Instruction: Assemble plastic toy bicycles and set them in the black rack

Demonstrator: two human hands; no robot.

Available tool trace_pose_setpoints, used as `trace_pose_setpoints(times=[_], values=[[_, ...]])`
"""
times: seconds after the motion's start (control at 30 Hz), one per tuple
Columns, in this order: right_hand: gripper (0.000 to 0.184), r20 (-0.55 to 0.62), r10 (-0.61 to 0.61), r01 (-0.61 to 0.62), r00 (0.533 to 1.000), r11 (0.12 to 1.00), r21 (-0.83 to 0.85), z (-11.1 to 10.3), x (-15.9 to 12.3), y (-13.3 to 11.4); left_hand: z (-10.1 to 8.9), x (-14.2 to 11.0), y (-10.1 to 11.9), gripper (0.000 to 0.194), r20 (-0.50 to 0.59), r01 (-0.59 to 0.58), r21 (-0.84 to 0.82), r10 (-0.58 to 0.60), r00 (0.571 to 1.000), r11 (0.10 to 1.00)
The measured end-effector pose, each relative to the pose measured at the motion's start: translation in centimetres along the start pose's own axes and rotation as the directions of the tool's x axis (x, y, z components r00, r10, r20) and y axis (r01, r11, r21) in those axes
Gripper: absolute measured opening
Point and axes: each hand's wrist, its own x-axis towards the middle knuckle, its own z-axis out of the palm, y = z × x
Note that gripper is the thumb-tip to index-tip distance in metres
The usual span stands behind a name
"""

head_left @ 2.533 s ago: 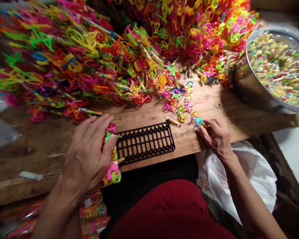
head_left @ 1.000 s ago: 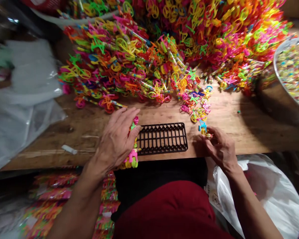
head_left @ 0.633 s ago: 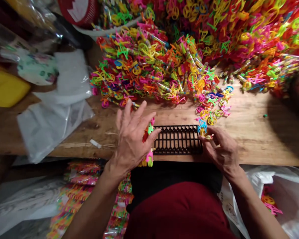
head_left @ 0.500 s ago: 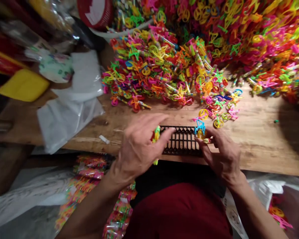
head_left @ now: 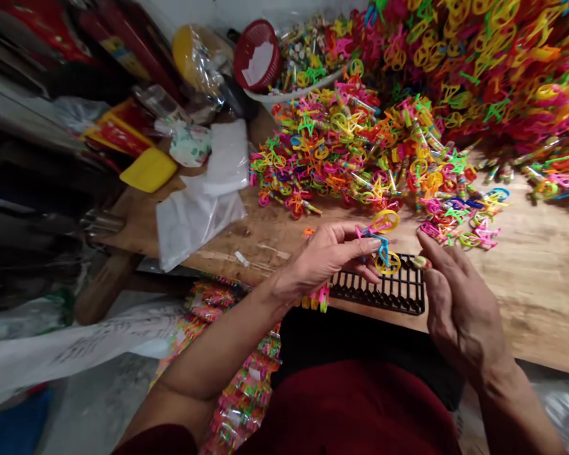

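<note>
My left hand [head_left: 320, 262] pinches a small plastic toy bicycle [head_left: 384, 249] with a blue frame, yellow wheels and a pink part at its top. It is held just over a black slotted rack [head_left: 410, 302] near the table's front edge. In my right hand [head_left: 471, 316], thumb and fingers are closed on a small tube [head_left: 422, 261], of which only the pale, rounded end shows. That hand is at the rack's right end. Pink and yellow toy pieces [head_left: 318, 298] show below my left wrist, at the rack's left end; my forearm partly hides them.
Behind the rack, a heap of colourful toy bicycles and tubes [head_left: 332, 151] covers the wooden table [head_left: 540, 272]. A red basket [head_left: 257, 57] stands at the back. Clear plastic bags [head_left: 199, 221] and a yellow scoop-like piece [head_left: 149, 170] lie left. Filled packets [head_left: 241, 404] hang below the edge.
The toy bicycle has passed from my right hand to my left, which moved right over the rack. My right hand, with the tube, has drawn away rightward. The camera view has shifted left.
</note>
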Motion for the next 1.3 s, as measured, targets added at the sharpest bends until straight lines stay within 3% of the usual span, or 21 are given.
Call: trace_pose_setpoints(times=[0.1,0.23,0.4,0.57,0.7,0.83,0.93,1.1,1.3], values=[[0.03,-0.025,0.106,-0.099,0.994,0.974,0.205,0.1,0.0,0.9,0.1,0.5,-0.2,0.033,0.083,0.101,-0.08,-0.094,0.992,0.992],[0.017,0.001,0.265,-0.235,0.964,0.855,0.462,0.6,0.1,1.4,0.2,1.3,-0.3,0.034,0.145,0.19,-0.119,-0.172,0.974,0.975],[0.014,0.001,0.342,-0.281,0.94,0.771,0.572,1.2,0.1,1.1,0.3,1.6,-0.3,0.035,0.221,0.268,-0.157,-0.23,0.948,0.951],[0.015,-0.024,0.431,-0.317,0.902,0.7,0.64,2.4,-0.6,0.8,0.5,1.3,-0.9,0.03,0.214,0.296,-0.216,-0.251,0.944,0.931],[0.013,-0.06,0.373,-0.265,0.926,0.756,0.599,2.5,-1.1,0.4,0.6,0.9,-1.4,0.028,0.196,0.296,-0.237,-0.253,0.947,0.925],[0.014,-0.218,0.244,-0.107,0.945,0.862,0.496,2.6,-1.4,0.4,0.9,0.7,-1.7,0.026,0.23,0.333,-0.277,-0.275,0.934,0.901],[0.017,-0.254,0.139,-0.023,0.957,0.91,0.414,2.7,-1.9,1.0,1.1,0.7,-1.7,0.021,0.208,0.362,-0.266,-0.314,0.926,0.893],[0.027,-0.209,-0.001,0.076,0.978,0.933,0.351,1.8,-2.5,2.2,1.6,0.6,-1.6,0.022,0.157,0.375,-0.181,-0.349,0.924,0.909],[0.033,-0.011,-0.118,0.115,0.993,0.942,0.316,-0.7,-2.0,3.1,2.1,0.8,-1.9,0.016,0.126,0.355,-0.076,-0.344,0.93,0.932]])
